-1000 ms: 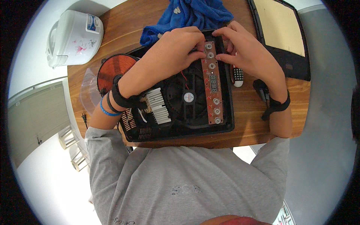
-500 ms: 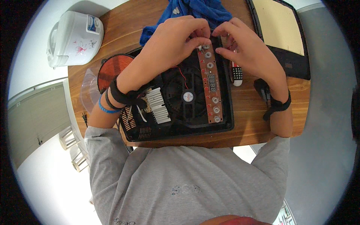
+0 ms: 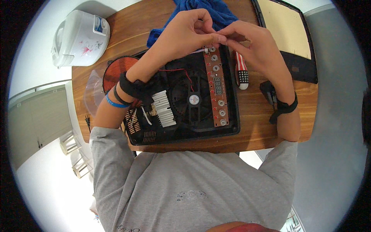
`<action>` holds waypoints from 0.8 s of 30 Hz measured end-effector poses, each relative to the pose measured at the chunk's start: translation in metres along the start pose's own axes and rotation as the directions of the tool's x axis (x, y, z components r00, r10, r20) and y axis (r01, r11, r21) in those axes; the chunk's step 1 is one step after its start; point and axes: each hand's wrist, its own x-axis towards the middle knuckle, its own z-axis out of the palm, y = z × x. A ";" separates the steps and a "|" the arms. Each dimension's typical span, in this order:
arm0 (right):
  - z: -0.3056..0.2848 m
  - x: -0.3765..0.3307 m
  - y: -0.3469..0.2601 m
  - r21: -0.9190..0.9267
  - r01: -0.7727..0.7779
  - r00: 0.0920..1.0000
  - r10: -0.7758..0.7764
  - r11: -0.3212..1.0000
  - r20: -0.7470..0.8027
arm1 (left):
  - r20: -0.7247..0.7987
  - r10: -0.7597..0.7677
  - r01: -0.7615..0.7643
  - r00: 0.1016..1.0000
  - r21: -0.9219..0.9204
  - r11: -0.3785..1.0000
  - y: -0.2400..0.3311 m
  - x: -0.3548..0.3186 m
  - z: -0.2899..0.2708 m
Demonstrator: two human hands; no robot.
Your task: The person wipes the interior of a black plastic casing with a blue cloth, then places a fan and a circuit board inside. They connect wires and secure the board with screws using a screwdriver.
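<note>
An opened induction cooker's black base (image 3: 185, 138) lies on the table before me. Inside are a round fan (image 3: 180, 102), a silver finned heat sink (image 3: 164, 109) and a brown control board (image 3: 211, 79) with metal springs and a small display. White wires plug into the board's far end. My left hand (image 3: 195, 33) and right hand (image 3: 251, 42) meet just above that end, thumbs and fingertips pinched together. Whatever sits between the fingertips is too small to make out. A copper coil (image 3: 118, 71) rests at the base's left, partly behind my left forearm.
A white rice cooker (image 3: 83, 42) stands far left, and a blue towel (image 3: 158, 34) lies beyond my hands. A black-framed panel (image 3: 286, 27) is at far right. Beside the base are a flag-patterned handle (image 3: 242, 73), a black object (image 3: 266, 91) and a clear plastic bag (image 3: 92, 91).
My hands, apart over the board's far end before, have come together so that their fingertips touch. My left hand has shifted slightly, uncovering the white wires at the board.
</note>
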 end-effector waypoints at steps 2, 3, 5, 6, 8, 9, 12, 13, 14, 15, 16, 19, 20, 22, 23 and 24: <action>0.001 -0.001 0.002 0.022 -0.016 1.000 0.016 1.000 -0.004 | 0.029 0.002 -0.004 1.000 0.062 0.998 -0.006 0.001 -0.003; 0.001 0.000 0.003 0.015 -0.027 1.000 0.027 1.000 0.005 | 0.014 0.014 -0.016 1.000 0.165 0.986 -0.007 -0.002 -0.003; 0.001 -0.001 0.010 -0.012 -0.042 0.999 0.043 0.999 0.023 | -0.005 0.042 -0.038 0.999 0.362 0.931 -0.005 -0.005 -0.001; 0.002 -0.001 0.015 -0.031 -0.043 0.998 0.044 0.999 0.035 | 0.020 0.053 -0.057 0.998 0.414 0.908 -0.006 -0.007 0.000; 0.004 -0.003 0.023 -0.081 -0.022 0.998 0.027 0.997 0.051 | 0.068 0.067 -0.093 0.995 0.516 0.852 -0.007 -0.013 0.001; 0.004 -0.003 0.027 -0.114 -0.003 0.998 0.009 0.993 0.056 | 0.054 0.051 -0.071 0.997 0.513 0.855 -0.006 -0.015 0.002; 0.008 -0.004 0.030 -0.157 -0.006 0.997 0.017 0.988 0.071 | 0.119 0.097 -0.148 0.988 0.587 0.796 -0.008 -0.016 0.001; 0.008 -0.005 0.030 -0.162 -0.017 0.997 0.029 0.987 0.076 | 0.123 0.083 -0.140 0.989 0.588 0.796 -0.008 -0.016 0.001; 0.008 -0.004 0.031 -0.183 0.016 0.997 -0.002 0.983 0.078 | 0.128 0.070 -0.133 0.989 0.589 0.797 -0.007 -0.015 0.000; 0.008 -0.004 0.032 -0.204 0.048 0.996 -0.032 0.978 0.080 | 0.133 0.057 -0.125 0.990 0.590 0.798 -0.005 -0.014 0.000; 0.008 -0.004 0.033 -0.225 0.080 0.995 -0.063 0.971 0.082 | 0.142 0.024 -0.103 0.990 0.584 0.805 -0.003 -0.014 0.000; 0.008 -0.004 0.033 -0.230 0.079 0.994 -0.061 0.970 0.085 | 0.162 -0.038 -0.062 0.986 0.572 0.818 0.001 -0.015 0.002; 0.008 -0.004 0.033 -0.237 0.091 0.994 -0.073 0.967 0.085 | 0.161 -0.033 -0.066 0.986 0.572 0.818 0.001 -0.015 0.003; 0.008 -0.004 0.031 -0.250 0.114 0.992 -0.096 0.961 0.086 | 0.157 -0.030 -0.066 0.987 0.571 0.818 0.002 -0.016 0.005; 0.008 -0.004 0.031 -0.244 0.112 0.992 -0.095 0.963 0.083 | 0.154 -0.032 -0.063 0.988 0.570 0.819 0.004 -0.015 0.006; 0.009 -0.004 0.030 -0.239 0.110 0.992 -0.094 0.965 0.079 | 0.150 -0.033 -0.059 0.988 0.570 0.820 0.005 -0.015 0.006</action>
